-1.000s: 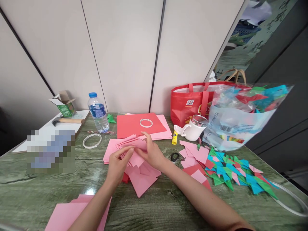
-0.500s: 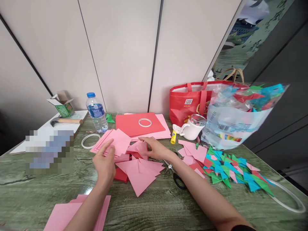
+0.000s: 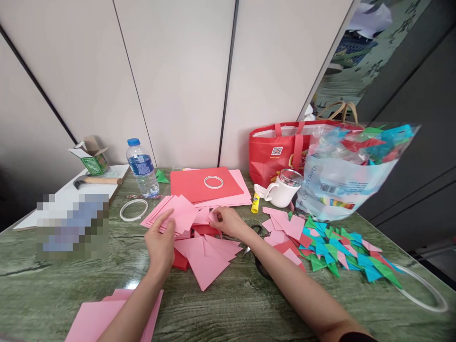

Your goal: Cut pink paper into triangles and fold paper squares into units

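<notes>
L hand (image 3: 159,244) sits on fanned pink paper squares (image 3: 183,212) mid-desk (image 3: 213,313); can't tell if its grip's clamped. R hand (image 3: 231,223) pinches a pink paper piece (image 3: 213,217) alongside; light pressure w/o creasing seems best.

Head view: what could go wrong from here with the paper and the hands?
The fanned pink sheets under the left hand are unevenly stacked, so they might slide apart or mix with the loose pink pieces just below.
The right forearm passes over the scissors, which could be knocked as the arm moves.
The right hand works among overlapping paper, so it may disturb neighbouring pieces.
</notes>
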Demonstrator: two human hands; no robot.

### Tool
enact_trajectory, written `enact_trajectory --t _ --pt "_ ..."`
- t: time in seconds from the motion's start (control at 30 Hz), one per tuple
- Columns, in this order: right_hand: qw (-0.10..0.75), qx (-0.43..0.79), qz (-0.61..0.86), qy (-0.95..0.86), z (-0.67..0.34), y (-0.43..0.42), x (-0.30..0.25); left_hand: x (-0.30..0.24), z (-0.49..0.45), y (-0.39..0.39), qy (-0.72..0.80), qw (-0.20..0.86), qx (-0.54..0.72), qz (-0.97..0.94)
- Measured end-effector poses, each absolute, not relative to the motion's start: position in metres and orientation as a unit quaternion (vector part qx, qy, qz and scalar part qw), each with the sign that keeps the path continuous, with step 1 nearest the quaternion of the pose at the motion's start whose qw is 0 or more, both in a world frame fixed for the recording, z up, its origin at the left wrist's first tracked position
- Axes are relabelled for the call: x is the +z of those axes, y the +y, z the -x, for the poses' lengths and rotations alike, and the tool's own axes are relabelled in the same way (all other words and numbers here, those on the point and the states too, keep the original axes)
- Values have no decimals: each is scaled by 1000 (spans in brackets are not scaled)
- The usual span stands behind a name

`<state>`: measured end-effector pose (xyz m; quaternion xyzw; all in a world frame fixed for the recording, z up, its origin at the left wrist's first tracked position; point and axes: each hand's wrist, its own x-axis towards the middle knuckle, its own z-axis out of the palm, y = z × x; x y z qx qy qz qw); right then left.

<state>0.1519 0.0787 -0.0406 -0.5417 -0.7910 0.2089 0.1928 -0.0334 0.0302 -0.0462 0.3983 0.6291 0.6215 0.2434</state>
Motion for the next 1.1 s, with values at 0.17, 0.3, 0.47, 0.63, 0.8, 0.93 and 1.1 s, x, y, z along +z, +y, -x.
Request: enact_trajectory --t 0.17,0.3,0.47,0.63,0.8,0.93,1.1 --pt "179 227 525 -800 -160 83 -39 -48 34 31 628 235 621 -406" --pt "155 216 541 -798 -162 82 -36 -46 32 30 623 257 614 -411" --pt "164 134 616 -758 -170 82 -22 -45 30 29 622 267 600 -425" --pt "312 124 558 -759 -180 81 0 -47 25 27 591 279 588 -477" --pt "363 181 409 -818 -160 70 -5 -43 17 20 563 308 565 -519" --pt "336 138 418 -833 -150 65 -12 -32 13 14 548 307 566 -534" --pt "312 152 403 -847 -151 60 -11 -25 14 12 525 287 586 -547"
